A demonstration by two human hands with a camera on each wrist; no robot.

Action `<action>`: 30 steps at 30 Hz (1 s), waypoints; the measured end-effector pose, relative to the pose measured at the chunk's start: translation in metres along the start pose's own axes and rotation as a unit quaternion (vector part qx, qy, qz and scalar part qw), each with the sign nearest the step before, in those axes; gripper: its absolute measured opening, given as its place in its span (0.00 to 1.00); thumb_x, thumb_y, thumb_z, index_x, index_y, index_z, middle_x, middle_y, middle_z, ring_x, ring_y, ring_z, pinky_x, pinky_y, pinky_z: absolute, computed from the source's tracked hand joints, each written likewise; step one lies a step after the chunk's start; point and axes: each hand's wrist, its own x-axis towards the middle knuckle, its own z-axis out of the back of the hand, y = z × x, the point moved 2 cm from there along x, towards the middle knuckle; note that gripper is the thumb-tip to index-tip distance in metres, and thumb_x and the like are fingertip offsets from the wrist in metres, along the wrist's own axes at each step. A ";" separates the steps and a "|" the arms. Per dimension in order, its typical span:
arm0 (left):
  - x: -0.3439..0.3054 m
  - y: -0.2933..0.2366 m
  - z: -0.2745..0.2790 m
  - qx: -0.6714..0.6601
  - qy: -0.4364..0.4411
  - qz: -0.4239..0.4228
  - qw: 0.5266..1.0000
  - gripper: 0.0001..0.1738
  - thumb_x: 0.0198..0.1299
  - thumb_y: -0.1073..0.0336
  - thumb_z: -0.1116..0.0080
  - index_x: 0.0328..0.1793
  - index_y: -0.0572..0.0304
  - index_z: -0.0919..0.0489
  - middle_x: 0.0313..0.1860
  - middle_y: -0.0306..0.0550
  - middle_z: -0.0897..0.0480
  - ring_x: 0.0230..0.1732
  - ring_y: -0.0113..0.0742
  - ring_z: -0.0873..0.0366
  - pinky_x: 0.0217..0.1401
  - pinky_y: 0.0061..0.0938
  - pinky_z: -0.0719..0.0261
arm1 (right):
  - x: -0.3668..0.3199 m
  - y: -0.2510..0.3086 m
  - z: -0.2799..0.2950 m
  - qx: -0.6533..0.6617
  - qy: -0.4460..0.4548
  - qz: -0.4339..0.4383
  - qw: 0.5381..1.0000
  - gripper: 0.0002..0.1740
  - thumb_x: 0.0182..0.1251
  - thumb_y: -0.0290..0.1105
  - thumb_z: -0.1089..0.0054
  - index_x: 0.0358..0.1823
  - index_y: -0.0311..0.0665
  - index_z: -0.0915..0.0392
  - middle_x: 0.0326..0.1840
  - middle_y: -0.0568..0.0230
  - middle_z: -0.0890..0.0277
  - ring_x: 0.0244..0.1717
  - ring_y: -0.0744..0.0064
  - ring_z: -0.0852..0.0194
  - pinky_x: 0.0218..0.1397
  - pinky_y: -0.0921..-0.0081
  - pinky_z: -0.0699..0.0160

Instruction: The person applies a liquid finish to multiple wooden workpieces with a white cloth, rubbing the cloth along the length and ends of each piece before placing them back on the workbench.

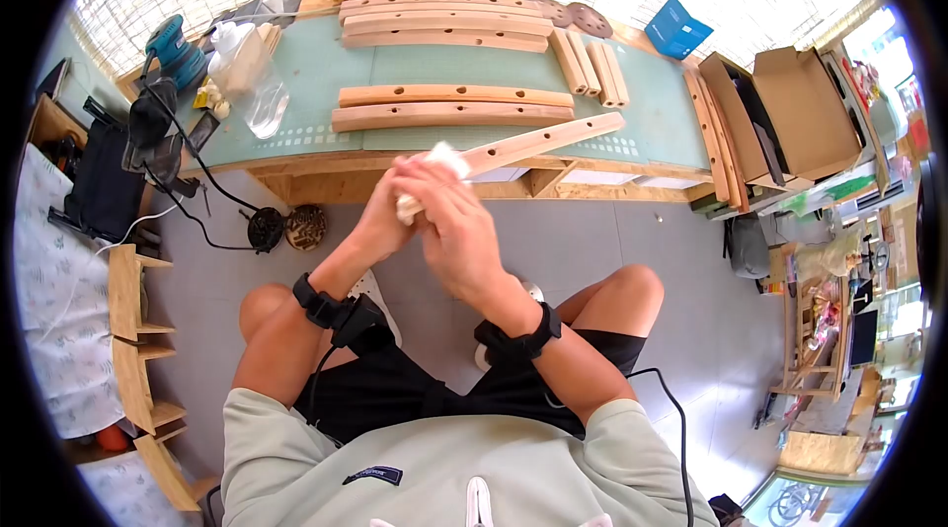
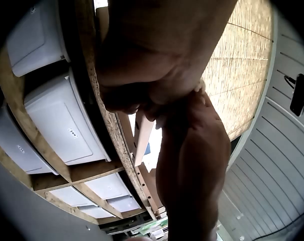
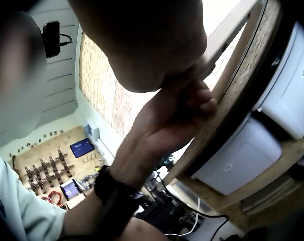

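Both hands meet at the near left end of a wooden strip with holes (image 1: 548,140), which slants up to the right over the bench edge. A crumpled white cloth (image 1: 449,161) shows above the fingers and below them. The left hand (image 1: 380,216) grips the strip's end, its fingers mostly covered. Against it, the right hand (image 1: 459,231) has its fingers curled round the cloth. In the left wrist view the strip (image 2: 143,135) comes out below the left hand (image 2: 147,60). Curled fingers of the left hand (image 3: 167,118) show beneath the right hand (image 3: 152,45) in the right wrist view.
More holed strips (image 1: 454,116) lie on the green mat (image 1: 395,66), with short pieces to the right. A clear bottle (image 1: 259,92) and sander (image 1: 174,55) stand left, an open cardboard box (image 1: 805,117) right. Drawers (image 2: 61,125) sit under the bench.
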 end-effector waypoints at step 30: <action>0.017 -0.038 -0.028 0.229 0.056 0.124 0.964 0.23 0.71 0.69 0.34 0.71 0.59 0.22 0.40 0.31 0.20 0.36 0.17 0.28 0.36 0.17 0.29 | -0.006 -0.070 0.059 -0.168 -0.081 -0.045 0.981 0.26 0.61 0.09 0.47 0.58 0.39 0.19 0.67 0.61 0.17 0.73 0.57 0.23 0.75 0.63 0.25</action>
